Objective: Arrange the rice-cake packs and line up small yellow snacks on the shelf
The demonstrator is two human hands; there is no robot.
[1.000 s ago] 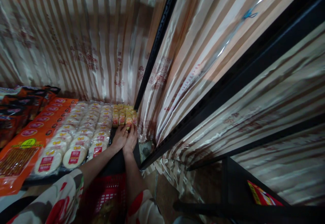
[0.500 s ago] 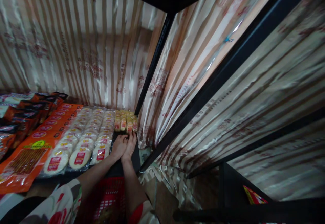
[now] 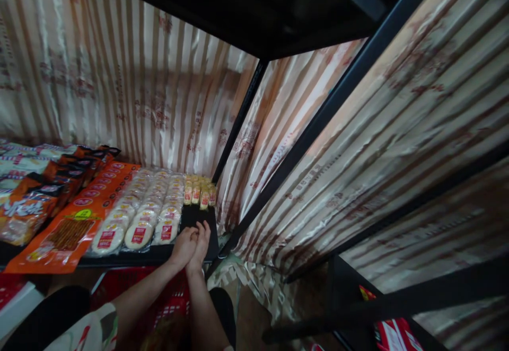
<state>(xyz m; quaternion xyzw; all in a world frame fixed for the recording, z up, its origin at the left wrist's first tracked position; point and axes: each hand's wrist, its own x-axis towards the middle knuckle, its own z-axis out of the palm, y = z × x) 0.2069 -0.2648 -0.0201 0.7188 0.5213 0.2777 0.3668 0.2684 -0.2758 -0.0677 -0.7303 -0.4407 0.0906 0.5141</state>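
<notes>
My left hand [image 3: 184,247] and my right hand [image 3: 200,246] are side by side and touching, over the dark shelf board [image 3: 198,214]. The right hand's fingers are loosely stretched out and slightly apart. Those of the left hand lie against the right hand, stretched and partly covered. I make out nothing held in either. Beyond the fingertips, small yellow packets [image 3: 204,197] with red labels stand in short rows in the shelf corner. Just left of my hands run rows of round white crackers [image 3: 139,235] in clear wrappers with red labels.
An orange snack bag [image 3: 71,234] and other orange-black bags [image 3: 29,208] lie farther left. A red basket [image 3: 175,303] sits below my forearms. A black post [image 3: 240,120] and a slanting black bar [image 3: 294,152] frame the corner before striped sheeting [image 3: 175,86]. Red packs [image 3: 397,335] lie lower right.
Both hands have drawn back from the small yellow packets toward the shelf's front edge. The packets stay in the corner. My view has shifted, showing more of the upper shelf's underside.
</notes>
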